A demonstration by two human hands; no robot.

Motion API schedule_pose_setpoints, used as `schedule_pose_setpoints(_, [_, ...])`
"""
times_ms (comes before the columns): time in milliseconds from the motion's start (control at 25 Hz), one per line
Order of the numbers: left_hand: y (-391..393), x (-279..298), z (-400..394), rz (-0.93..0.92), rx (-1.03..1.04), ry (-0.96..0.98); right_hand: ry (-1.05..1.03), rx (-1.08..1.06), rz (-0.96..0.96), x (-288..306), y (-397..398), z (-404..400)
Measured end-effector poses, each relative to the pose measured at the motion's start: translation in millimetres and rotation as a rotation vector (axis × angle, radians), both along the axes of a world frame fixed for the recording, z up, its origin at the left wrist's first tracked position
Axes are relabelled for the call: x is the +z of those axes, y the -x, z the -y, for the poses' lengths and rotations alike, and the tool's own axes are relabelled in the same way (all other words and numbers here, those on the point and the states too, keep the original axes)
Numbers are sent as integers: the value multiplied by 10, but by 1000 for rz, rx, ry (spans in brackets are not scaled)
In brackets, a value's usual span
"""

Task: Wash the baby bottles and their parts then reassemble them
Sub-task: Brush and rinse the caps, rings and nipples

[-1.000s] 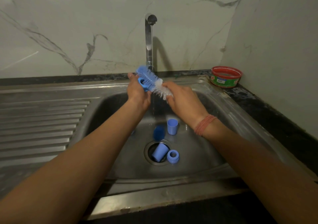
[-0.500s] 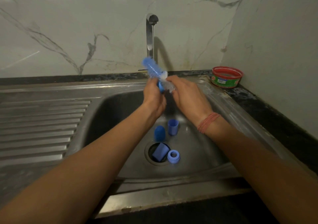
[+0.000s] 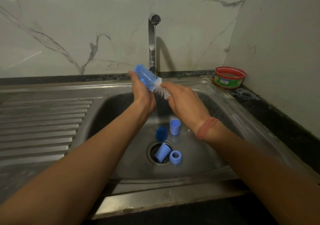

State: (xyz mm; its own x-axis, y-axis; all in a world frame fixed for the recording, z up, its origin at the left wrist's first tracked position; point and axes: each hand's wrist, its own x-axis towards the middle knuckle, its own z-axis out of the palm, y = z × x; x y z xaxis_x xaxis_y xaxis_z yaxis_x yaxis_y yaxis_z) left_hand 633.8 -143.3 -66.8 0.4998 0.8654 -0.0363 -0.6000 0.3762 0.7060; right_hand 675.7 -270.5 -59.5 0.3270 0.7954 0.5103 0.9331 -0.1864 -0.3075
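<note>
Over the sink basin, my left hand is raised with its fingers around a small blue bottle part that the hand almost hides. A bottle brush with blue and white bristles lies across that hand's palm side. My right hand grips the brush's handle end. On the sink floor stand a light blue cap and a dark blue piece. A light blue cup lies on its side in the drain, with a blue collar ring beside it.
The tap stands behind my hands with a thin stream of water running. A red and green tub sits on the dark counter at the back right. The ribbed draining board lies to the left.
The brush swung up and right, then came back down and left across my left hand. Both hands shifted slightly with it. The parts in the sink stayed put.
</note>
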Motion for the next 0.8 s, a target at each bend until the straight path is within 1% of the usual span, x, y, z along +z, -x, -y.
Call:
schedule_pose_setpoints(160, [-160,-75,268,-123,-117,-214,-51,-47,19,48,-114,39])
schedule_pose_setpoints(280, [-272,-122,497,-169,-208,-291,-65,-108,12,67,-211,54])
schedule_pose_setpoints(400, [-266,-68,425,-168,-192,-255,-68,-77,-29,66,-208,67])
schedule_pose_setpoints(560, [-65,31,75,-150,-47,-60,-31,36,-30,6,-35,23])
schedule_pose_setpoints(680, [19,31,-79,-126,29,46,4,50,-12,-53,55,-4])
schedule_pose_setpoints(760, [-13,11,-36,-132,23,9,0,20,-34,-42,6,4])
schedule_pose_setpoints(800, [-44,4,38,-130,-1,-32,-14,0,-83,-15,-29,16])
